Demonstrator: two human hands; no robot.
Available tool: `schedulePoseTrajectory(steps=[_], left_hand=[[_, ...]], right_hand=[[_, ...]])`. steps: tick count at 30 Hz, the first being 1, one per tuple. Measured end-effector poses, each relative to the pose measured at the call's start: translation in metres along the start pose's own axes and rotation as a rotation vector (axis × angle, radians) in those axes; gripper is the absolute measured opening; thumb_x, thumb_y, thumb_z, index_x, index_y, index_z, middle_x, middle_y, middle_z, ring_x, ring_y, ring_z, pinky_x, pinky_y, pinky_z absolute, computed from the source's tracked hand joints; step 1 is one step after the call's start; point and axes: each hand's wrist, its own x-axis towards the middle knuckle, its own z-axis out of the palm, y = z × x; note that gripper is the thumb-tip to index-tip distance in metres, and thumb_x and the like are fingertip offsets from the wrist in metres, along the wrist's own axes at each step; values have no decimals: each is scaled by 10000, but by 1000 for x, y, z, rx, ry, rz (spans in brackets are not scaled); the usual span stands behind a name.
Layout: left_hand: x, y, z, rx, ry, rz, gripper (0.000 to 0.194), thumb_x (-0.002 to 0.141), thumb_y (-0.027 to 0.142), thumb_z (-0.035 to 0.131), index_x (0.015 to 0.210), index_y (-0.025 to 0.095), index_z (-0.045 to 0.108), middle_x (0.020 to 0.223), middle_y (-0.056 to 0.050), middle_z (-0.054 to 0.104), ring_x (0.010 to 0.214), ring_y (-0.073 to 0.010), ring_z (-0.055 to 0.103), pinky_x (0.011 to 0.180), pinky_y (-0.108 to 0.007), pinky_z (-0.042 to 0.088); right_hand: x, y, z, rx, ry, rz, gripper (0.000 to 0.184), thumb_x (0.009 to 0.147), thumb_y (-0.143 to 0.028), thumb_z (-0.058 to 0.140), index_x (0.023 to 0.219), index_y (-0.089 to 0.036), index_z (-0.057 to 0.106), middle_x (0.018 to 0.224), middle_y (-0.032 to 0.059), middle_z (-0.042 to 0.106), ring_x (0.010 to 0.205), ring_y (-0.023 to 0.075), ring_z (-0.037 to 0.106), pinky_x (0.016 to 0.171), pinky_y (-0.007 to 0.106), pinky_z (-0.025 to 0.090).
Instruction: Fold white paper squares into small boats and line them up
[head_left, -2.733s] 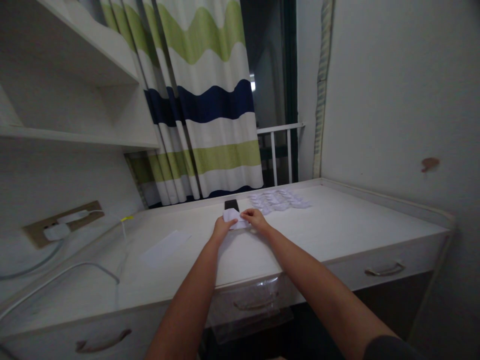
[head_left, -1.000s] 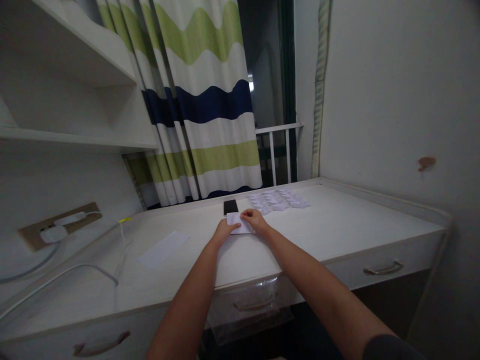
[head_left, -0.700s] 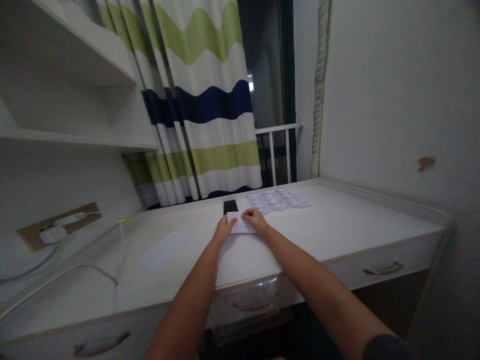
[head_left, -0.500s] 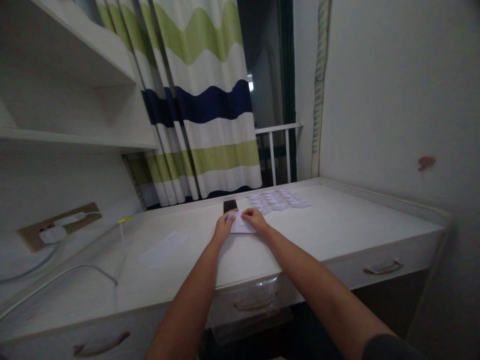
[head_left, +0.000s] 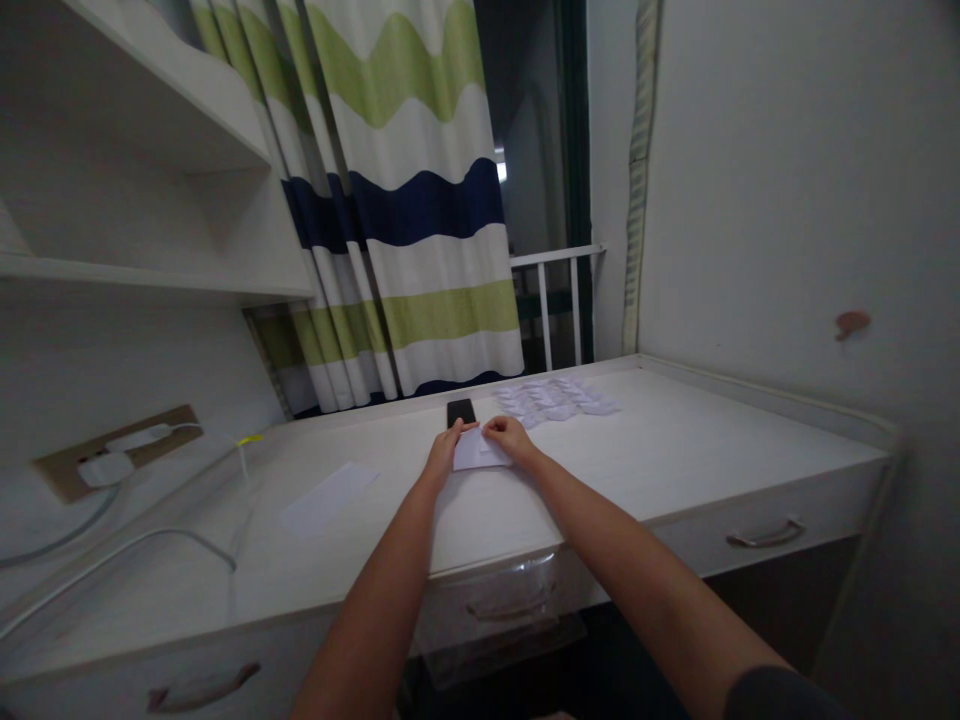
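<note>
From the right hand [head_left: 510,437], a reach can pass along the white desk top [head_left: 712,430] to the wall [head_left: 780,200], while a black phone [head_left: 461,412] and small folded papers [head_left: 555,398] stand in the way toward the curtain [head_left: 405,300].

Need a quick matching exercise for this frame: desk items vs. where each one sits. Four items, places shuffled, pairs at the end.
Items:
1. folded white paper
2. dark phone
3. cluster of small folded papers
4. flat white sheet

Places:
A. back of the desk, right of the phone
B. left of the hands, apart from them
C. under the left hand and right hand
D. just beyond the hands, near the back edge

Pairs: 1-C, 2-D, 3-A, 4-B
</note>
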Motion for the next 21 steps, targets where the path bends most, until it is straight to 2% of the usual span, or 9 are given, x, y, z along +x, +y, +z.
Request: schedulePoseTrajectory(steps=[3,5,8,13,21], left_hand=[[1,-3,0,-38,9,-1,461,590,426,645,923,108,649,762,-65,666,639,-135,573,587,-227,418],[-1,-3,1,-26,20,-14,483,539,376,692,949,129,632,710,-41,653,586,-118,555,554,-217,405],[-3,-2,2,12,43,-31,480,522,377,698,933,141,628,681,-31,638,576,-116,546,550,-218,398],[-5,-2,2,130,-44,-25,343,527,437,670,641,115,643,626,-36,616,580,-127,521,534,-221,372],[-8,3,2,205,-74,-7,262,522,373,679,591,127,619,572,-4,577,559,-117,490,523,-216,340]], right_hand=[[0,0,0,-6,-16,-21,79,579,-218,558,561,-142,573,514,-21,521,514,92,436,527,221,338],[1,1,1,-7,-18,-36,76,581,-215,559,561,-142,571,505,-24,512,509,90,430,526,220,336],[1,2,2,14,-21,-57,89,592,-228,561,572,-142,574,510,-24,514,509,89,428,522,219,332],[0,2,3,63,-50,-64,110,587,-248,587,572,-139,577,532,-16,540,522,91,447,529,221,341],[-1,-3,1,105,-96,-52,134,568,-255,619,630,-136,623,621,15,611,604,118,516,599,245,382]])
